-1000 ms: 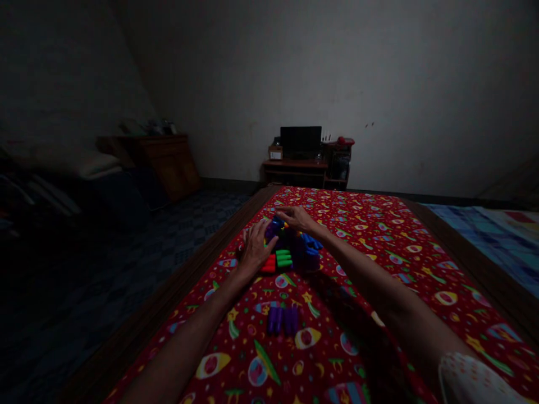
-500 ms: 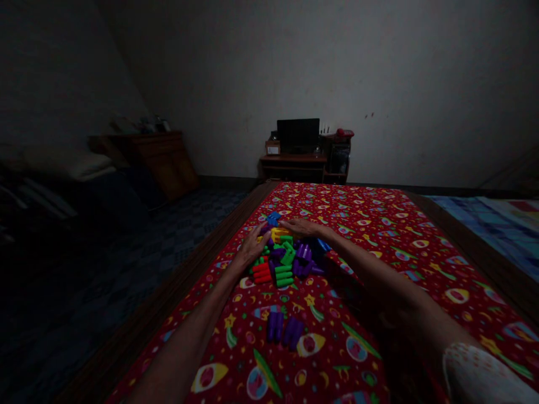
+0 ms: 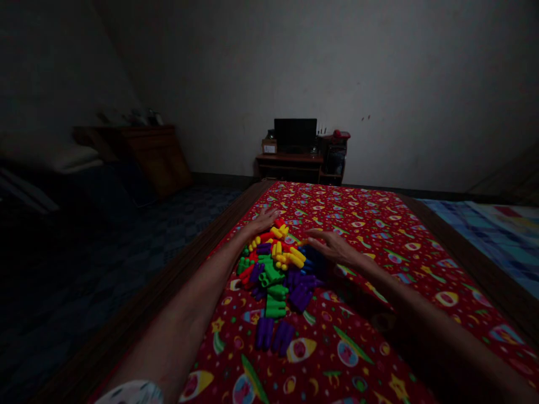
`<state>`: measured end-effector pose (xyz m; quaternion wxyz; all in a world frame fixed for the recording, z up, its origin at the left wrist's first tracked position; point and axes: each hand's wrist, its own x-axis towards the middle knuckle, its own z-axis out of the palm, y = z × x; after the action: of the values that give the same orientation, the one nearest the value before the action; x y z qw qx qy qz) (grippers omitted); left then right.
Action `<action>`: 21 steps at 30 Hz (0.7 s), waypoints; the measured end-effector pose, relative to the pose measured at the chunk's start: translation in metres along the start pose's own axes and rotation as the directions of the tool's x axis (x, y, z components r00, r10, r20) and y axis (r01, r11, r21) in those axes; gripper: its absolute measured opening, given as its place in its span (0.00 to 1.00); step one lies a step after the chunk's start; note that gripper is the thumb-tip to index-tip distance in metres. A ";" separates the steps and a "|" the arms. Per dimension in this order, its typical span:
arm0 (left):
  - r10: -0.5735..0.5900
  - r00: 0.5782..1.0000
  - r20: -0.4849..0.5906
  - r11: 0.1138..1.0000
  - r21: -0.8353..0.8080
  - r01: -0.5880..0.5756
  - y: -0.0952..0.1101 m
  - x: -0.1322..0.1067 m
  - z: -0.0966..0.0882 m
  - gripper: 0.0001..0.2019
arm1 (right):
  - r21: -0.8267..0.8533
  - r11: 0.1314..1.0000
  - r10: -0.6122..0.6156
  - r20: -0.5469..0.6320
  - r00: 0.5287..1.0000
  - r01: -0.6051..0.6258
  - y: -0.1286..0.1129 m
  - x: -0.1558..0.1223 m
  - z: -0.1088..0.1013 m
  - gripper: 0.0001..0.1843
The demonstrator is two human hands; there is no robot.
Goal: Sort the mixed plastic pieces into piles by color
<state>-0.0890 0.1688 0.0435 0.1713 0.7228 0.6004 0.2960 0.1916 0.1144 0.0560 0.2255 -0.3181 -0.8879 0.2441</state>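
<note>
A heap of plastic building blocks (image 3: 275, 266) in yellow, green, purple, red and blue lies spread on a red patterned cloth (image 3: 379, 269). My left hand (image 3: 261, 220) reaches past the far left side of the heap, fingers stretched out flat, holding nothing. My right hand (image 3: 330, 247) hovers at the heap's right edge with its fingers spread, also holding nothing. Two purple blocks (image 3: 274, 335) lie apart from the heap, nearer to me.
The cloth covers a long wooden-edged surface (image 3: 197, 247). A dark floor lies to the left, with a wooden cabinet (image 3: 155, 154). At the far wall stands a low desk with a dark screen (image 3: 295, 134). A blue checked cloth (image 3: 497, 235) lies at the right.
The heap has been drawn toward me and spread out, with yellow blocks now showing on top. My left hand moved to the far side; my right hand shifted to the right edge.
</note>
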 end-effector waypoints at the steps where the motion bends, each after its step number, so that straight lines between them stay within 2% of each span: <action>1: 0.010 0.999 0.034 1.000 -0.002 -0.010 0.004 0.001 0.004 0.26 | -0.030 0.999 -0.024 0.025 0.999 0.025 0.003 -0.009 0.003 0.28; 4: 0.052 0.988 0.148 0.999 -0.016 -0.050 0.019 -0.005 0.011 0.25 | -0.099 0.984 -0.141 0.094 0.985 0.150 0.003 -0.033 0.013 0.33; 7: 0.169 0.945 0.281 0.986 -0.046 -0.163 0.040 -0.026 0.012 0.26 | -0.168 0.963 -0.202 0.068 0.977 0.211 -0.005 -0.050 0.021 0.31; 10: 0.310 0.892 0.329 0.947 -0.020 -0.322 0.063 -0.063 0.006 0.25 | -0.237 0.940 -0.239 0.061 0.969 0.247 -0.016 -0.062 0.025 0.22; 11: 0.334 0.888 0.317 0.934 0.013 -0.356 0.070 -0.078 0.002 0.24 | -0.254 0.932 -0.252 0.059 0.966 0.259 -0.019 -0.066 0.025 0.20; 14: 0.421 0.834 0.358 0.875 0.081 -0.477 0.087 -0.127 -0.009 0.21 | -0.274 0.922 -0.270 0.054 0.961 0.274 -0.029 -0.080 0.021 0.20; 16: 0.449 0.810 0.378 0.842 0.124 -0.525 0.092 -0.158 -0.016 0.20 | -0.268 0.924 -0.265 0.060 0.962 0.272 -0.035 -0.091 0.016 0.21; 18: 0.450 0.812 0.372 0.827 0.170 -0.537 0.089 -0.183 -0.020 0.21 | -0.267 0.925 -0.262 0.075 0.962 0.272 -0.041 -0.100 0.012 0.21; 21: 0.417 0.861 0.291 0.842 0.234 -0.486 0.070 -0.208 -0.019 0.18 | -0.297 0.909 -0.272 0.107 0.956 0.292 -0.050 -0.108 0.015 0.20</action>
<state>-0.0690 -0.0505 0.0540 0.0527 0.8910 0.4259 0.1483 0.2352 0.0033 0.0471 0.1778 -0.2101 -0.9583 0.0770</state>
